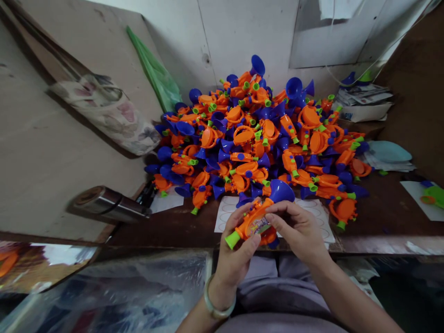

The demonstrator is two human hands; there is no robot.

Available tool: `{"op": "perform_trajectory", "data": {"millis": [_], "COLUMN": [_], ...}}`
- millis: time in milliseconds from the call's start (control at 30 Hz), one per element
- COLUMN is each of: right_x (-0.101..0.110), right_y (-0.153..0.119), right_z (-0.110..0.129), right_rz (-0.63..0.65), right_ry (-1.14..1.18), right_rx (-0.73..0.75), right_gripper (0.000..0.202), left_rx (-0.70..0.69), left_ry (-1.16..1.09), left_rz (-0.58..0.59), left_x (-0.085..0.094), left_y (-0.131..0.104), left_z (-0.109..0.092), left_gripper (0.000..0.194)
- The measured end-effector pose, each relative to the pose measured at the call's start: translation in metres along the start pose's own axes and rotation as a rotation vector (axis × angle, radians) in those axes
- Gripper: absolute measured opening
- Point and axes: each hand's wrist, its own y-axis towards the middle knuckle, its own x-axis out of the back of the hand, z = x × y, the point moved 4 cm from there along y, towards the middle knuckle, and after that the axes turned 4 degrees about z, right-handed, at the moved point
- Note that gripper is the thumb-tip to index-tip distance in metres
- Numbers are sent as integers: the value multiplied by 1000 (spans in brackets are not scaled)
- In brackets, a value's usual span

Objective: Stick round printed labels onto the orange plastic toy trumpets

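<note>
Head view: the left hand [233, 264] is gripping an orange toy trumpet [257, 214] over the table [166, 231]'s near edge; the right hand [301, 231] is touching its printed sticker [260, 225], fingers close together, pinching or not being unclear. Sticker-pressing is seemingly underway; smoothing is probably calling for steady support.

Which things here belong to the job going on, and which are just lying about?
Seemingly part of the job:
toy horn in the left hand
heap of similar horns
sheets printed with ovals

Probably just lying or hanging about:
metal flask
flowered bag
green plastic bag
pale blue dish
</note>
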Motion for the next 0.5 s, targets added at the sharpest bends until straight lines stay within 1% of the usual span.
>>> {"op": "perform_trajectory", "data": {"millis": [133, 233, 333, 433, 500], "right_x": [0, 0, 0, -1, -1], "right_y": [0, -1, -1, -2, -3], "right_z": [1, 6, 13, 18, 19], "right_rz": [-7, -20, -43, -54, -52], "right_ry": [-38, -130, -274, -388, -455], "right_rx": [38, 93, 219, 361, 418], "right_gripper": [7, 7, 6, 10, 12], "left_rx": [-29, -74, -108, -137, -147], "left_ry": [-21, -10, 8, 18, 17], "left_rz": [-12, -29, -42, -38, -37], "left_x": [-4, -5, -6, -5, -5], "left_y": [1, 1, 1, 0, -1], "left_z": [-1, 0, 0, 0, 1], "left_gripper": [46, 42, 42, 41, 40]}}
